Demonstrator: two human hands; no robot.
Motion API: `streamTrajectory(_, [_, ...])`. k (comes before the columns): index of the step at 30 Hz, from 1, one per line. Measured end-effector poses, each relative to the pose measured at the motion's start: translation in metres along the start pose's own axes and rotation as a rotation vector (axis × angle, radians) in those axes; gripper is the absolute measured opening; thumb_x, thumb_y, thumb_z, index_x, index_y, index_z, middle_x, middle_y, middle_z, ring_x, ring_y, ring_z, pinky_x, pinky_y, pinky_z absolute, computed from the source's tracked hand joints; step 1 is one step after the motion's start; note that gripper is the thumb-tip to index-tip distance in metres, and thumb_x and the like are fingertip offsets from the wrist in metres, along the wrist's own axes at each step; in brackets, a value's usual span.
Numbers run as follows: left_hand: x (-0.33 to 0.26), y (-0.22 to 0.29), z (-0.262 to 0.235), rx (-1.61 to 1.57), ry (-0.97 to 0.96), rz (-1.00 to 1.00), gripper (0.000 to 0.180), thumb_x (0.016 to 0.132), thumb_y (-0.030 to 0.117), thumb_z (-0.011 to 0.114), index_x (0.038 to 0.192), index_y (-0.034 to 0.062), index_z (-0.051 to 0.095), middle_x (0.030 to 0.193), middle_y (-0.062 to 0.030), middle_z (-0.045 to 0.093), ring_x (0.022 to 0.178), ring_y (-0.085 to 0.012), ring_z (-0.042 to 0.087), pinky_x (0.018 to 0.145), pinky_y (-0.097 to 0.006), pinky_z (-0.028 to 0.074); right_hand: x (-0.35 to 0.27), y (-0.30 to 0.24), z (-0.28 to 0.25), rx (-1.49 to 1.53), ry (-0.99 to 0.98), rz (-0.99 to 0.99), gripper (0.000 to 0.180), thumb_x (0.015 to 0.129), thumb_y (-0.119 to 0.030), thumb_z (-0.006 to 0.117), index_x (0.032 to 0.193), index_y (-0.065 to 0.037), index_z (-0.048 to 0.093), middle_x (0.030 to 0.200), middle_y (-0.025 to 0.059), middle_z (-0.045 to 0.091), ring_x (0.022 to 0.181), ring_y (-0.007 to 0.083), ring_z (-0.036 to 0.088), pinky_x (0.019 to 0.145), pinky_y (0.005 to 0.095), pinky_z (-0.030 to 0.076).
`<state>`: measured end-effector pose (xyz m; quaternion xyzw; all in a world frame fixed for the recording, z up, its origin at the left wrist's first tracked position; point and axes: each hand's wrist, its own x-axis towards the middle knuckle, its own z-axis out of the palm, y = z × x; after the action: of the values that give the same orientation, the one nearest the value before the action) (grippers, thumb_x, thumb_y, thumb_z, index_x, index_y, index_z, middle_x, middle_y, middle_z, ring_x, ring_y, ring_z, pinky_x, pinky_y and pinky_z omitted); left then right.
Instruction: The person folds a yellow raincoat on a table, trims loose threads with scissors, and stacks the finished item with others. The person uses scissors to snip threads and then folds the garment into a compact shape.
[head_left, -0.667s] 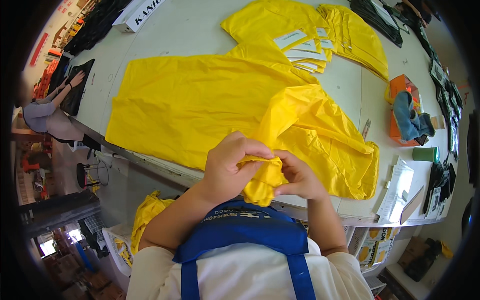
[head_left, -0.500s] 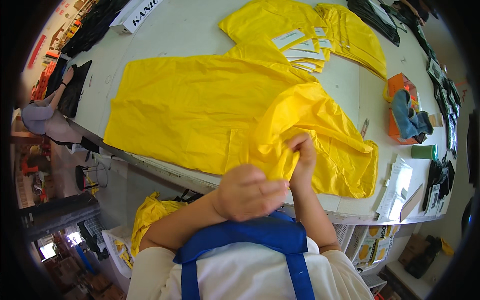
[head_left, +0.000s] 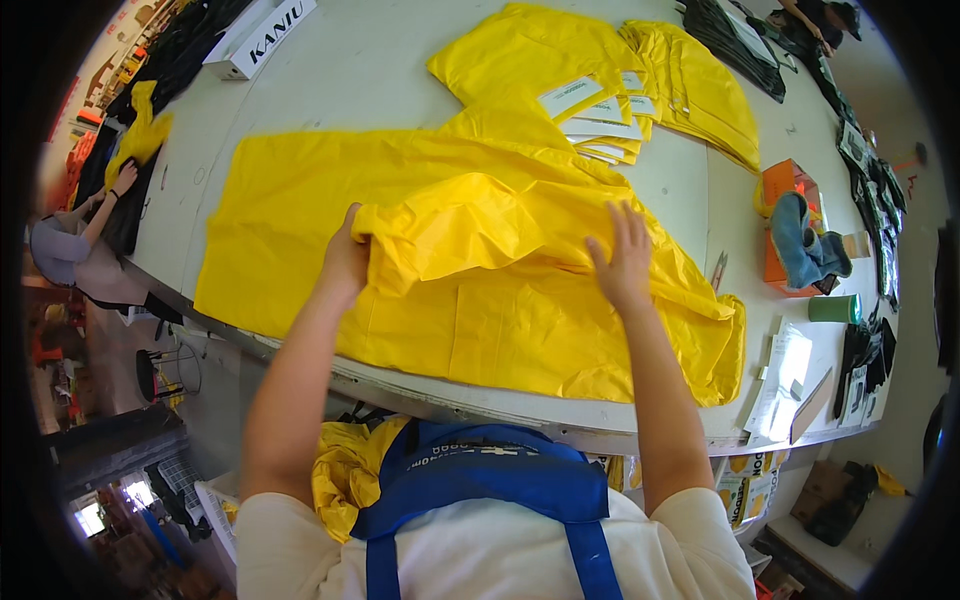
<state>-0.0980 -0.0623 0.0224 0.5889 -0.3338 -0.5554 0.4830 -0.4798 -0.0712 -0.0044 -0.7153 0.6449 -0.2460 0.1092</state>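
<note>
The yellow garment (head_left: 290, 235) lies flat beneath and around both grips, its long axis running left to right along the near edge of the tabletop (head_left: 290, 95). Its broad, straight end points left, beyond the left grip (head_left: 347, 255); its narrower, rumpled end points right, past the right grip (head_left: 624, 255). The left grip is clamped on the end of a puffed, bunched section (head_left: 470, 225), lifted between the two grips. The right grip has its fingers apart over the cloth; whether it touches, I cannot tell.

The cloth is plain bright yellow, slightly glossy and creased, with a squarish stitched outline below the bunched section.

The tabletop is pale. Beyond the grips lie folded yellow pieces (head_left: 540, 50) with white labels (head_left: 572, 96); right of the right grip stands an orange box (head_left: 780, 185) with blue cloth (head_left: 805, 245) over it. Far left of the left grip, a co-worker (head_left: 60, 245) handles dark and yellow material.
</note>
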Motion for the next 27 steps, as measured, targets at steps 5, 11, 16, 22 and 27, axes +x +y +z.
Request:
streamTrajectory(5, [0.076, 0.024, -0.059, 0.072, 0.117, -0.492, 0.036, 0.099, 0.029, 0.036, 0.123, 0.0064, 0.05, 0.116, -0.0048, 0.06, 0.097, -0.0178, 0.061, 0.079, -0.032, 0.052, 0.008, 0.08, 0.003, -0.428, -0.34, 0.343, 0.053, 0.093, -0.049, 0.041, 0.143, -0.032, 0.032, 0.153, 0.0004, 0.021, 0.141, 0.0366, 0.013, 0.108, 0.0636, 0.01])
streamTrajectory(11, [0.073, 0.019, -0.053, -0.13, -0.088, -0.501, 0.023, 0.096, 0.018, 0.043, 0.113, 0.0062, 0.053, 0.108, -0.0032, 0.061, 0.085, -0.0146, 0.062, 0.071, -0.029, 0.053, 0.044, 0.103, 0.007, -0.064, -0.115, 0.018, 0.037, 0.09, -0.026, 0.055, 0.126, -0.017, 0.05, 0.143, 0.0031, 0.037, 0.135, 0.0349, 0.026, 0.105, 0.0535, 0.028])
streamTrajectory(16, [0.106, -0.009, -0.058, 0.147, 0.032, -0.182, 0.023, 0.091, 0.016, 0.054, 0.112, 0.006, 0.057, 0.102, -0.0068, 0.064, 0.08, -0.02, 0.062, 0.07, -0.03, 0.05, 0.106, 0.111, 0.023, 0.017, -0.198, -0.214, 0.01, 0.086, -0.012, 0.058, 0.087, -0.003, 0.06, 0.125, 0.0153, 0.047, 0.122, 0.0378, 0.04, 0.099, 0.0433, 0.037])
streamTrajectory(22, [0.148, -0.012, -0.085, 0.94, 0.142, 0.154, 0.023, 0.09, 0.02, 0.056, 0.106, 0.0041, 0.058, 0.093, -0.0127, 0.064, 0.075, -0.0256, 0.06, 0.069, -0.032, 0.048, 0.13, 0.107, 0.051, -0.166, -0.159, 0.251, 0.015, 0.091, -0.016, 0.05, 0.09, -0.001, 0.053, 0.102, 0.0193, 0.053, 0.097, 0.0377, 0.05, 0.088, 0.0453, 0.041])
streamTrajectory(27, [0.086, -0.004, -0.022, 0.775, 0.407, 0.752, 0.042, 0.084, 0.018, 0.067, 0.115, 0.001, 0.045, 0.108, -0.0169, 0.047, 0.097, -0.0291, 0.049, 0.083, -0.036, 0.043, 0.116, 0.101, 0.072, -0.276, 0.083, 0.128, 0.015, 0.093, -0.018, 0.047, 0.093, -0.004, 0.052, 0.096, 0.0177, 0.054, 0.09, 0.0373, 0.05, 0.081, 0.0458, 0.041])
